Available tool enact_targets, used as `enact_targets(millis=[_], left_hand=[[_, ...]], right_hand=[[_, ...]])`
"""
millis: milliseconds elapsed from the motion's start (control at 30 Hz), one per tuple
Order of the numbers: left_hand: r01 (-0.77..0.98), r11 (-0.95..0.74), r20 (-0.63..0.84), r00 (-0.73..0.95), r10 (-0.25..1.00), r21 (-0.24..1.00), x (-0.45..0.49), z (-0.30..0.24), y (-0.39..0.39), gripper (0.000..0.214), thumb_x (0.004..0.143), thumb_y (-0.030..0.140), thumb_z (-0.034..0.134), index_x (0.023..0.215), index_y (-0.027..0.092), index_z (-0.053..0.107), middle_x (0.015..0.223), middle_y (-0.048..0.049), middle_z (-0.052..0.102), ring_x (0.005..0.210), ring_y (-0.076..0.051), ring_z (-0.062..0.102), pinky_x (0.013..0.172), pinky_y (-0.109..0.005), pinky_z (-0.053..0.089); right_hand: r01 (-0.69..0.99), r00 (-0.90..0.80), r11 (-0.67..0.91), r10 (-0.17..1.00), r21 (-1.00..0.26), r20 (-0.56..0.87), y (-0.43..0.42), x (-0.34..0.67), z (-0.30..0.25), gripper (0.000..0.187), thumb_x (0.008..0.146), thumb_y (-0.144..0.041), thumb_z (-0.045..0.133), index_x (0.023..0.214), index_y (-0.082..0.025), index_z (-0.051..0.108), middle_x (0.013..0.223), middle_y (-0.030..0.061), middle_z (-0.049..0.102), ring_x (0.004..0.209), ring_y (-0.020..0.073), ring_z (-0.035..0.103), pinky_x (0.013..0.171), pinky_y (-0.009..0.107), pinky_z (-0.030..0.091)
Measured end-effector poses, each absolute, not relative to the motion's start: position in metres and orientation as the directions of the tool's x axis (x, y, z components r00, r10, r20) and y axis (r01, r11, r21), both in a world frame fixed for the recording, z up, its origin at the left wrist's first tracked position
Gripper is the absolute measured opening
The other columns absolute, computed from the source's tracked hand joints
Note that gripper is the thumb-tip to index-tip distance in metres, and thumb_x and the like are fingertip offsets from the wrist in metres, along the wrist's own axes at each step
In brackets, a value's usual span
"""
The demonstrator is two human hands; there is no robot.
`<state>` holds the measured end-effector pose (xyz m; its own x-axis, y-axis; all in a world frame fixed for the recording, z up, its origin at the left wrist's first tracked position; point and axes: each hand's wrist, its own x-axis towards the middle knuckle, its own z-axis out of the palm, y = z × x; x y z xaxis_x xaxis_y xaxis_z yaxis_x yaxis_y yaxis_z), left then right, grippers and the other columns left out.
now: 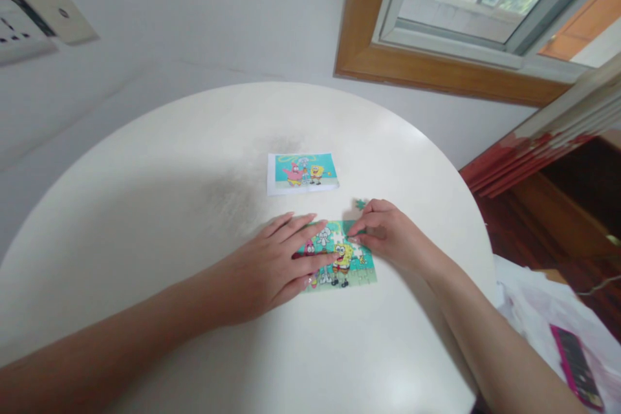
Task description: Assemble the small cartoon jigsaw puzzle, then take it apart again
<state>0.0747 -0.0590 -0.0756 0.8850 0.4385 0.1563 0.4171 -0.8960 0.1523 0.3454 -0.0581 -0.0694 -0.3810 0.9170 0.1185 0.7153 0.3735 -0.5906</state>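
Note:
A cartoon jigsaw puzzle (361, 276) lies flat on the white table, mostly joined, with white gaps in its upper right part. My left hand (281, 259) rests spread over the puzzle's left side, hiding much of it. At the upper right of the puzzle, my right hand (383, 229) is pinched with its fingertips down at the gaps. It seems to hold a small puzzle piece (348, 237), mostly covered by the fingers. A loose green puzzle piece (359, 204) lies just behind that hand. Beyond the puzzle is a printed reference picture (305, 171) of the same cartoon characters.
The round white table (145, 207) meets a wall with a socket (22, 26) at left. A wood-framed window (466, 71) is at the upper right. Right of the table lie papers (524, 297) and a pink-edged phone-like object (577, 365), beside a red-and-white curtain (543, 142).

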Motion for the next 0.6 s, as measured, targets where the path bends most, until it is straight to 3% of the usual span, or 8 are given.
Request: enact_targets(millis=[233,433,600], left_hand=[[0.415,-0.898,0.136,0.891,0.434,0.148,0.0759,-0.0743,-0.0589,0.048,0.094,0.028,0.051,0.14,0.037,0.043,0.152,-0.0046,0.038,0.141,-0.03,0.028,0.114,-0.052,0.026],[0.412,-0.901,0.139,0.892,0.43,0.139,0.0758,-0.0749,-0.0587,0.05,0.095,0.028,0.049,0.142,0.038,0.04,0.151,-0.0053,0.038,0.142,-0.03,0.028,0.113,-0.053,0.025],[0.42,-0.896,0.147,0.886,0.439,0.147,0.0758,-0.0745,-0.0592,0.049,0.094,0.028,0.051,0.141,0.038,0.042,0.151,-0.0045,0.038,0.141,-0.03,0.029,0.114,-0.052,0.026]], right_hand=[[0.741,-0.369,0.363,0.923,-0.566,0.109,-0.059,0.3444,-0.0691,0.011,0.079,-0.02,0.07,0.082,-0.026,0.078,0.082,0.0036,0.056,0.083,0.0176,0.055,0.076,0.034,0.048],[0.663,-0.349,0.321,0.932,-0.676,0.101,-0.0579,0.346,-0.0689,0.011,0.082,-0.021,0.067,0.084,-0.023,0.078,0.081,0.0026,0.054,0.074,0.0138,0.054,0.07,0.031,0.047],[0.71,-0.391,0.395,0.91,-0.583,0.14,-0.0579,0.3424,-0.0713,0.011,0.08,-0.023,0.07,0.086,-0.027,0.077,0.081,0.0028,0.057,0.081,0.0169,0.054,0.076,0.033,0.047]])
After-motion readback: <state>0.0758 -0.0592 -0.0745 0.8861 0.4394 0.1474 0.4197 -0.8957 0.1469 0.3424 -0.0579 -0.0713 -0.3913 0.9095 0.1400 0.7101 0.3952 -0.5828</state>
